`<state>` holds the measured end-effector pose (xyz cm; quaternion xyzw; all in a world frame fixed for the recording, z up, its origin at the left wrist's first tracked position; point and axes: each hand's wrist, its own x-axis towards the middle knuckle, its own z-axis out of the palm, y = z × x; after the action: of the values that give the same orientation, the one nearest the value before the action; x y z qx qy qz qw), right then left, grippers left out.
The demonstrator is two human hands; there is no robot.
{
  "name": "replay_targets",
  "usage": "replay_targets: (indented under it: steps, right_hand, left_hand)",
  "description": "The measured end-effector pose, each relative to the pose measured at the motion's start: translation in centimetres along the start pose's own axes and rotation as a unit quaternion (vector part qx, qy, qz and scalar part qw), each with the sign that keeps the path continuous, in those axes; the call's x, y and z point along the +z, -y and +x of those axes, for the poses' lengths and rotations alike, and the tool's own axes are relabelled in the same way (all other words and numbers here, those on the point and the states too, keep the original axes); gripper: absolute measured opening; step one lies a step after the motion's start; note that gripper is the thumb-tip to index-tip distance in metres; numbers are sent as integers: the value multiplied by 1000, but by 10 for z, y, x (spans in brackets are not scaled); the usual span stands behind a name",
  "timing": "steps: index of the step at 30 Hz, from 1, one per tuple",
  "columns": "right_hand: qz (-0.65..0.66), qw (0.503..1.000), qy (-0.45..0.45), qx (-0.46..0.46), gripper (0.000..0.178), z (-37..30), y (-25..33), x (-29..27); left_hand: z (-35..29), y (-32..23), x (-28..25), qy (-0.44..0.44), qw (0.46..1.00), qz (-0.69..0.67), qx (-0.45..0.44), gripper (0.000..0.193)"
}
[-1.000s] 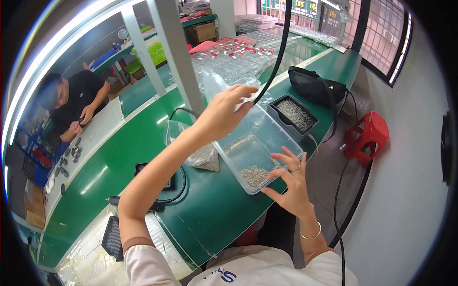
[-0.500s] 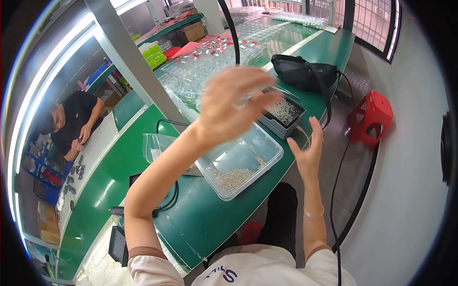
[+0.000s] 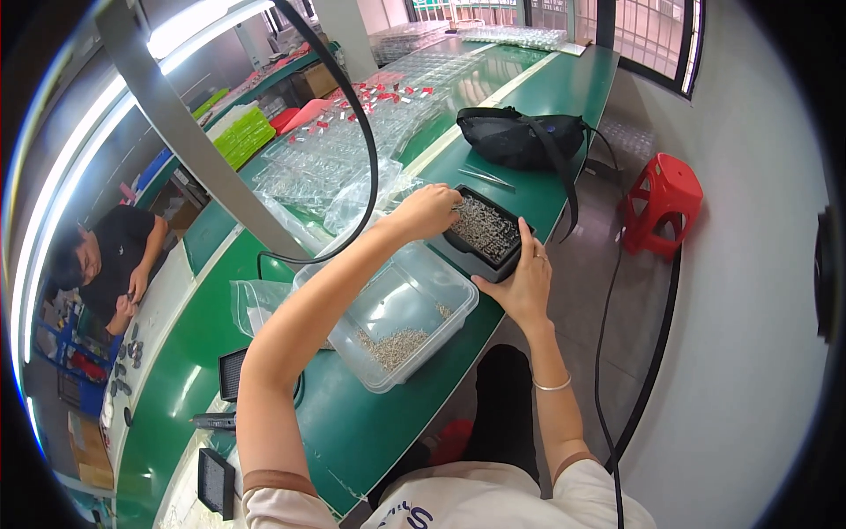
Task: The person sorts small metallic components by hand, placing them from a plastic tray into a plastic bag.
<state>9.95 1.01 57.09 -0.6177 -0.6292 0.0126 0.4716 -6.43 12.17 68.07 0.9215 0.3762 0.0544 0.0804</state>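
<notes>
Between my hands is a black rectangular tray point(image 3: 486, 231) filled with many small silvery pieces. My left hand point(image 3: 426, 212) grips its left edge, fingertips curled over the rim by the pieces. At the near right corner my right hand point(image 3: 526, 280) clasps the tray, thumb along the near side and fingers up the right side. Whether the tray rests on something or is lifted, I cannot tell. Just left of it stands a clear plastic bin point(image 3: 388, 309) with a heap of small beige-grey pieces point(image 3: 397, 347) at its near end.
Tweezers point(image 3: 487, 179) and a black bag point(image 3: 520, 139) lie beyond the tray. A black cable point(image 3: 370, 132) hangs across the view. Clear plastic trays point(image 3: 326, 145) cover the back left. A red stool point(image 3: 663, 204) stands at right. A co-worker point(image 3: 110, 264) sits at far left.
My left hand has come down from a blurred, raised position above the bin to the tray's left edge. My right hand, open and apart before, now holds the tray's corner. The view has shifted.
</notes>
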Motion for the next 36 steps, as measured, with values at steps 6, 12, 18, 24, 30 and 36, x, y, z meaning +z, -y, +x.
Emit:
replay_targets:
  steps: [6,12,18,24,30,36]
  right_hand:
    - [-64,998,-12,22,116,5,5,12]
    - [-68,997,-19,30,117,5,4,14]
    - [-68,997,-19,39,115,1,5,14]
    - [-76,997,-9,32,117,1,11,4]
    - [-42,999,-9,33,117,14,11,-2]
    - [-60,998,-13,25,117,10,18,0]
  left_hand:
    - [29,9,8,23,999,44,5,34]
    - [32,-2,21,4,999,-44,14,33]
    - [30,-34,23,71,982,-135,107,30]
    - [34,-4,12,44,987,-143,56,29]
    - [31,18,2,-30,977,-210,-33,24]
    - [20,12,-5,55,993,-102,1,39]
